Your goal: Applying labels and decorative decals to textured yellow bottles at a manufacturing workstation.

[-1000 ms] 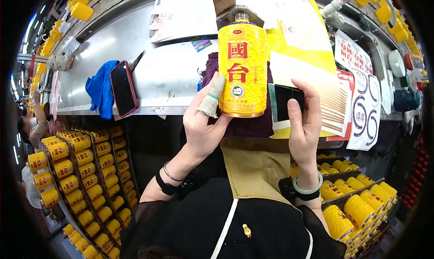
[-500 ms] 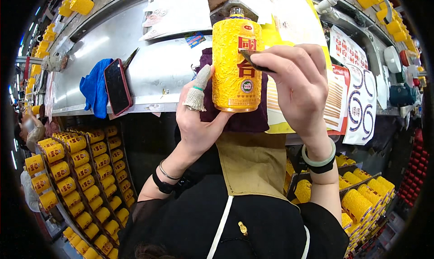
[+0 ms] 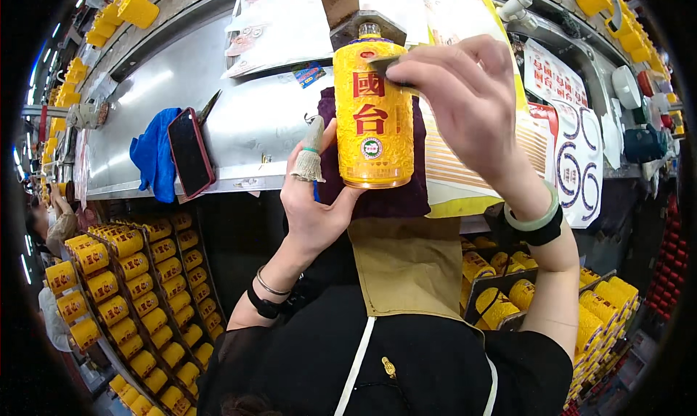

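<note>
A yellow bottle with an embossed surface, red characters and a round emblem lies on a dark purple cloth. Its clear neck points away from me. My left hand grips the bottle's left side and lower end; a knitted grey finger cover sits on one finger. Between the fingertips of my right hand is pinched a thin dark flat piece, like a small scraper. It lies against the upper part of the bottle, just above the top character.
A phone leans by a blue cloth on the metal table. Printed decal sheets lie to the right, white sheets behind. Racks of yellow bottles stand lower left; more yellow bottles are lower right.
My right hand has moved up and left with the dark flat piece, from beside the top character to above it. The bottle has turned slightly, its characters now further left.
</note>
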Demonstrator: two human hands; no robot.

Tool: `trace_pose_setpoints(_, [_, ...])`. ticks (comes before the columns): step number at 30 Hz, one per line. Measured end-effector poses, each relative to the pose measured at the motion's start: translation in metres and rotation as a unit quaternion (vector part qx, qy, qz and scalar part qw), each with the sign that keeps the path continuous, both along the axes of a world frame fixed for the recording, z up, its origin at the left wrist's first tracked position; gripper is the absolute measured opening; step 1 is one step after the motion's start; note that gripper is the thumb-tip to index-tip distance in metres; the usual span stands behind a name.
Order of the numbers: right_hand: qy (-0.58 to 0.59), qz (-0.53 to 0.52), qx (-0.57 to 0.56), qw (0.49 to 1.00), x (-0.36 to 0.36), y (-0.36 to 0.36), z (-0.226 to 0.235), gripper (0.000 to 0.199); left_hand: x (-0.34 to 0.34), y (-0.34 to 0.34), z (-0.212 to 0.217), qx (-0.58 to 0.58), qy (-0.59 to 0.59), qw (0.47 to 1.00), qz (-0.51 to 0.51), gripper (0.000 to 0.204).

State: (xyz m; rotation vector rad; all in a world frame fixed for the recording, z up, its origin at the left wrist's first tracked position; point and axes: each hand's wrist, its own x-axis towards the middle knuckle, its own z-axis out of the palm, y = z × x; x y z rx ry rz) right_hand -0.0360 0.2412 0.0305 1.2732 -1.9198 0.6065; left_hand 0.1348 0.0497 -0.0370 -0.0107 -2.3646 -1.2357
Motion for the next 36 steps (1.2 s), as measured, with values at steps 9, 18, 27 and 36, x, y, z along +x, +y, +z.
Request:
trace_pose_setpoints(9, [-0.147,0.045,-0.058,0.986,-0.005,-0.012,-0.008,0.029,-0.001,-0.003,-0.006,0.029,-0.011,0.999,-0.023,0.085])
trace_pose_setpoints(18, [-0.11,0.267,0.064,0.955,0.072,0.009,0.0,0.03,-0.004,0.005,-0.018,0.105,-0.026,0.994,0.005,0.077])
trace_pose_setpoints(27, [-0.277,0.007,-0.345,0.897,0.068,0.036,0.003,0.038,-0.002,0.015,0.02,-0.112,0.156,0.98,0.051,0.074])
trace_pose_setpoints(36, [-0.27,-0.03,-0.248,0.93,0.068,0.046,-0.009,0.031,-0.003,0.008,0.015,-0.071,0.052,0.996,0.025,0.09])
